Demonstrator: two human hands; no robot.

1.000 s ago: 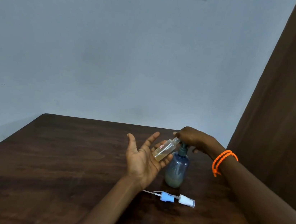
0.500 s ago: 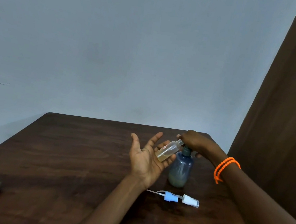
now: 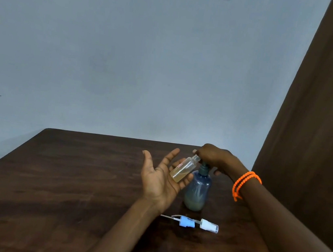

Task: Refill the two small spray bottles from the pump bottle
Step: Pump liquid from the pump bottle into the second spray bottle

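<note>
Left hand [image 3: 161,179] lying palm-up, fingers spread, cradling the small clear plastic spray bottle [image 3: 183,170], tilted, neck at the pump. Right hand [image 3: 213,155] curling over the blue translucent pump bottle [image 3: 197,190] head, probably pressing. Bottle standing on dark wooden table [image 3: 70,176].

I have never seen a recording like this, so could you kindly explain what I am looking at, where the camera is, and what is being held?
There is no machine here: a person works with two bare hands, filmed by one wide-angle camera worn on the head, looking forward and down. The left hand lies palm up, fingers fairly straight, cradling a small clear spray bottle, tilted, uncapped and holding some yellowish liquid. Its mouth points at the blue pump bottle, which stands on the dark wooden table. The right hand, with an orange bracelet at its wrist, rests on the pump top. Nearer the camera lie two removed spray heads, one blue, one white. Only one small bottle is visible.
</note>
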